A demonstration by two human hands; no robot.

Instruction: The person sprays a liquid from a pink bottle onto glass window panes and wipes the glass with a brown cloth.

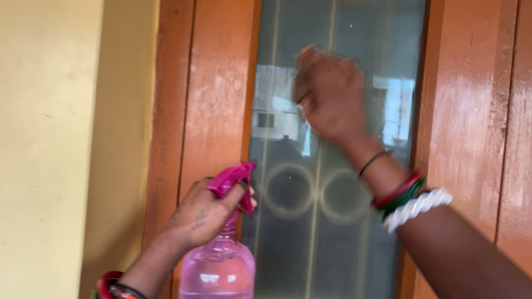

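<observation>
Clear spray bottle (219, 266) with pink trigger head — gripped at the neck by the left hand (202, 213), low against the frosted glass pane (332, 221). Right hand (330, 94) higher on it, blurred — finger state unclear. Orange wooden frame (216, 94) borders the pane.

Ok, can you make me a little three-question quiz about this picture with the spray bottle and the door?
1. True or false: the left hand holds a spray bottle.
2. What colour is the bottle's trigger top? A green, B pink, C black.
3. Fill in: the right hand is up against the door's ___ panel.

Key:
1. True. The fingers wrap the bottle's neck.
2. B, pink.
3. Glass. The hand is blurred, so whether it holds anything cannot be told. The panel sits in an orange-brown wooden door.
</observation>
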